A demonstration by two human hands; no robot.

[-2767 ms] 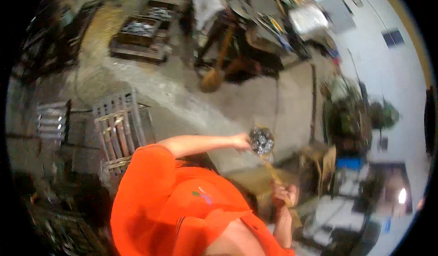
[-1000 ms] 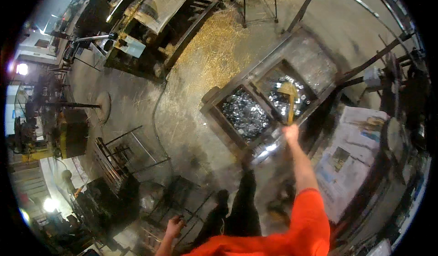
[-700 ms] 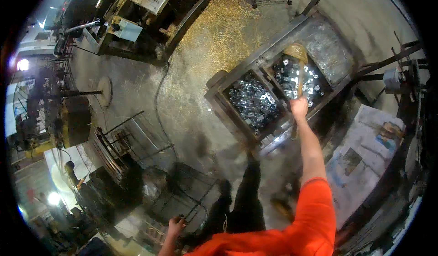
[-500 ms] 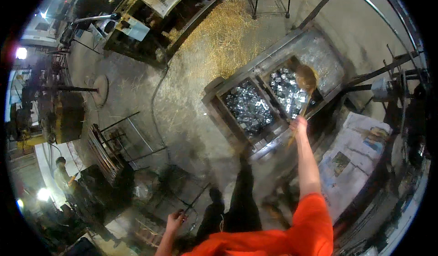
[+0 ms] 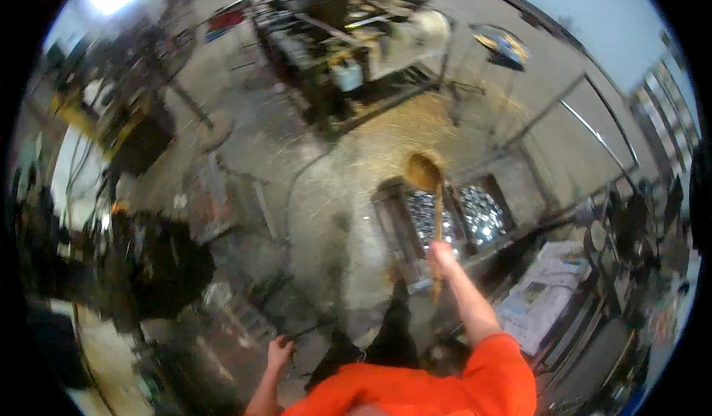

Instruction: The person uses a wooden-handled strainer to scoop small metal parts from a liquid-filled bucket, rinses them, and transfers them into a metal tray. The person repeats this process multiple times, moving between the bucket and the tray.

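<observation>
My right hand is closed around the handle of a long wooden ladle. Its brown round bowl points away from me, over the far end of a dark metal box. Inside that box lie shiny silvery chunks in two compartments, a left heap behind the handle and a right heap. Low on the left, near my leg, my left hand has its fingers curled. A thin dark line shows beside it, but blur hides what it is and whether the fingers hold it.
Right of the box lies a sheet of newspaper. A cluttered metal workbench stands at the far side, with straw-coloured shavings on the floor before it. A bar frame rises at the right. Dark equipment fills the left.
The ladle has swung left, from over the right compartment to beyond the left one, lifted by my right hand. The view has tilted up toward the room. My left hand stays low.
</observation>
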